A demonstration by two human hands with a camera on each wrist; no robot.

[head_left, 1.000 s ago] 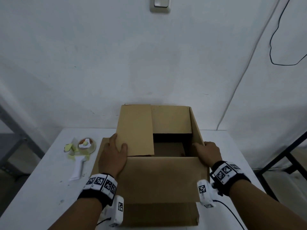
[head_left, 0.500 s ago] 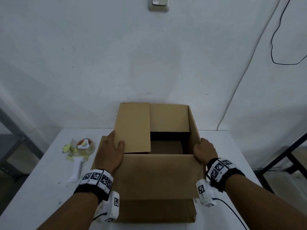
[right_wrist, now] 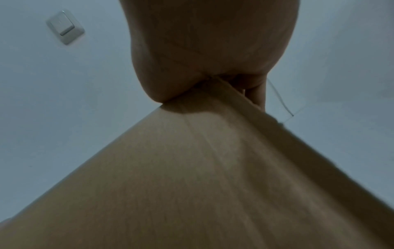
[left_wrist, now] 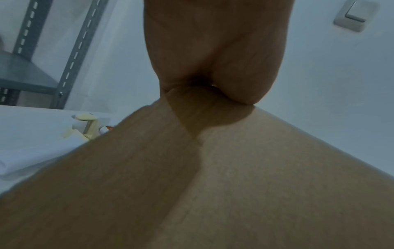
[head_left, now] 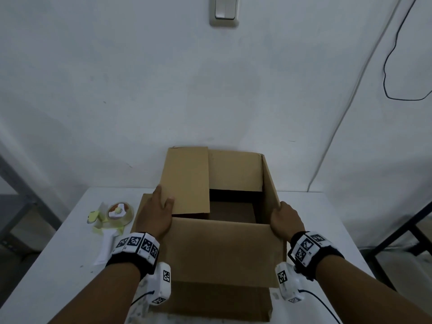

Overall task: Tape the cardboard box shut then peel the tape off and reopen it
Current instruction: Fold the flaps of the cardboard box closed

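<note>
Head view shows the cardboard box (head_left: 217, 249) standing on the white table (head_left: 58, 265), close to the person and still open at the top. The left hand (head_left: 155, 215) lies at the box's near left corner, thumb curled over the inner face of the left flap (head_left: 185, 181) and fingers behind it, so it pinches that flap, which stands raised and leans in over the opening. The right hand (head_left: 286, 218) grips the near right corner, where the right flap (head_left: 270, 181) stands nearly upright; its fingers run down outside the wall and cannot be seen in full. The near flap (head_left: 217, 251) hangs down towards the person and the far flap (head_left: 235, 170) stands against the wall behind. In the wrist views each palm sits on a cardboard edge; whether the fingers are spread there cannot be told.

The step in hand looks like folding the flaps shut, before any taping. To do it well, the two side flaps should probably go down first and lie level, then the near and far flaps over them so their edges meet in a straight seam along the middle. Holding each flap near its free edge rather than the corner would give better control. One palm should keep the seam flat while the other fetches the tape dispenser (head_left: 112, 220), which lies on the table just left of the box.
</note>
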